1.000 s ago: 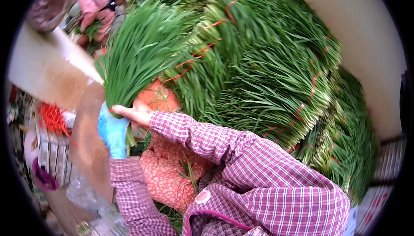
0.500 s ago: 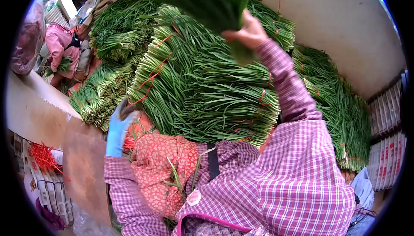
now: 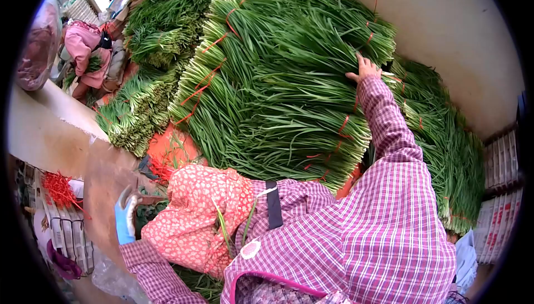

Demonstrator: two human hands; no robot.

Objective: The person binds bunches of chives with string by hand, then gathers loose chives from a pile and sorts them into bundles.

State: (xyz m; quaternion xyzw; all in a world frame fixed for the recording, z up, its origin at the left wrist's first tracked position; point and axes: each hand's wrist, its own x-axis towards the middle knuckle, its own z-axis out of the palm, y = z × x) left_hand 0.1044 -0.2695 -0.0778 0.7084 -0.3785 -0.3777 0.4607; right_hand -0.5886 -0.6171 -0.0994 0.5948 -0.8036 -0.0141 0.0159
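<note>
My bare right hand (image 3: 367, 70) lies at the stem end of a bunch of garlic chives (image 3: 317, 62) on top of a large heap, thumb and fingers about it. The bunch's long green leaves point left. Red ties (image 3: 345, 127) show on the bundles beneath. My left hand (image 3: 128, 209), in a blue and grey glove, is low on the left beside my red flowered apron (image 3: 194, 215). Its fingers are curled next to a brownish bar (image 3: 153, 199); what they hold, if anything, I cannot make out.
A brown board (image 3: 103, 176) stands left of my knees, near red ties (image 3: 58, 189). More chive bundles (image 3: 445, 137) line the right wall. White crates (image 3: 500, 220) stand far right. Beyond a low wall (image 3: 50, 120), a person in pink (image 3: 83, 51) bends over greens.
My right hand has brought the raised chive bunch down onto the heap. The left hand has moved down and left, away from the heap's edge.
</note>
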